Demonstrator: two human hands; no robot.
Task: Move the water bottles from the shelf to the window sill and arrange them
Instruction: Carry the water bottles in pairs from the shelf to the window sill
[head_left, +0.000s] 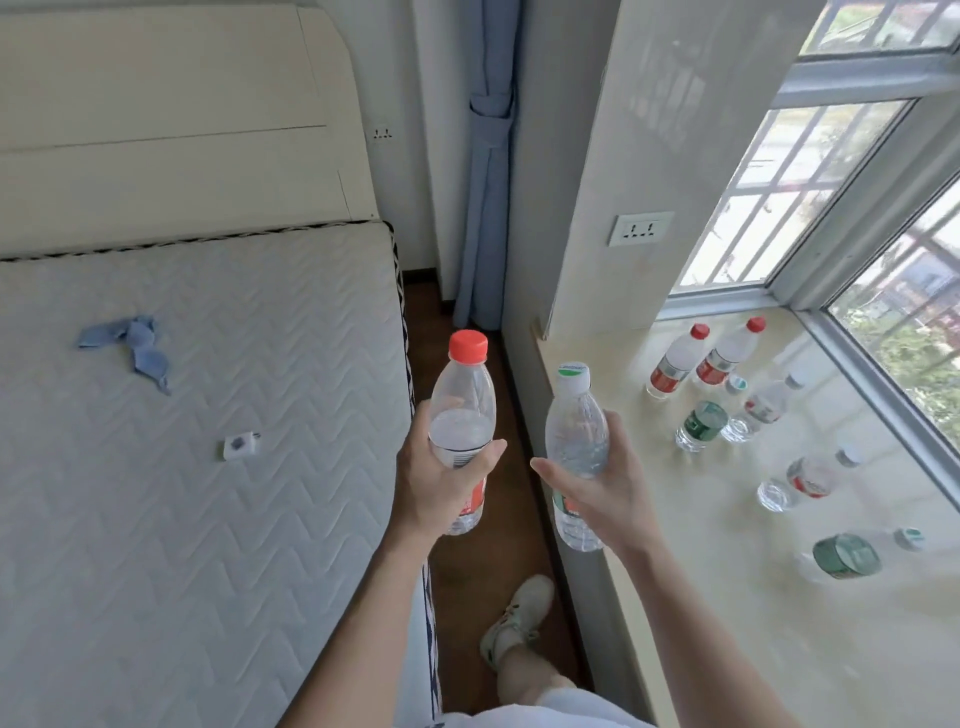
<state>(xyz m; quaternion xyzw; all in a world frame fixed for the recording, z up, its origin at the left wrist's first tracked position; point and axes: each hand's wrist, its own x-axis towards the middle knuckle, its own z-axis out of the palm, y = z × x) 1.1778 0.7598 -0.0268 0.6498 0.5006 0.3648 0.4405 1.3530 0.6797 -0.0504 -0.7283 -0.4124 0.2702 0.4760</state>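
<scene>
My left hand (441, 478) grips a clear water bottle with a red cap (463, 410), held upright over the floor gap. My right hand (605, 486) grips a second clear bottle with a white-green cap (575, 431), upright beside the edge of the window sill (727, 597). On the cream sill stand several more bottles: two red-capped, red-labelled ones (675, 361) (727, 353) at the far end, a green-labelled one (701, 423), clear ones (763, 408) (808, 478), and a green-labelled one (847, 556) nearest me. The shelf is out of view.
A bare quilted mattress (208, 467) fills the left, with a blue cloth (132, 345) and a small white charger (240, 445) on it. A narrow wooden floor strip (483, 561) runs between bed and sill wall; my shoe (519, 618) stands there. Blue curtain (488, 182) hangs at the back.
</scene>
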